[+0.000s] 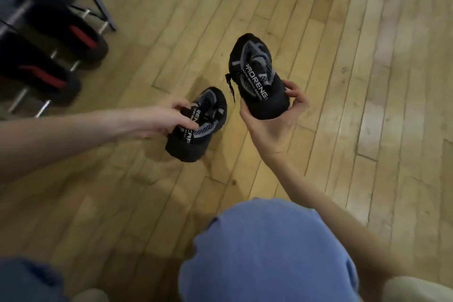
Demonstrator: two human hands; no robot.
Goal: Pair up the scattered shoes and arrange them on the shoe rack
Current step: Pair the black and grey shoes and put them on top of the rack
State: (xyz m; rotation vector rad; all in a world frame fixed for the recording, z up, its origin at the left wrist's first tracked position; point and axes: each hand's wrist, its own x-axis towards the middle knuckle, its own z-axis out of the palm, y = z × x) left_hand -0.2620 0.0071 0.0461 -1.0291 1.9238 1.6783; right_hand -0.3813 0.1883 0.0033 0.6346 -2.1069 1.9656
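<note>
Two matching black-and-grey sneakers with white lettering are in view. My right hand [272,115] is shut on the heel of one sneaker [255,68], holding it up off the wooden floor with its toe pointing away. My left hand [169,117] grips the opening of the other sneaker [196,127], which sits low, at or just above the floor. The shoe rack [98,7] with metal bars stands at the upper left; a pair of black shoes with red stripes [61,56] lies on it.
Wooden plank floor [343,56] spreads out to the right and ahead. My knees in blue fabric [269,252] fill the bottom of the view. More dark shoes sit on the rack's upper tiers at the far top left.
</note>
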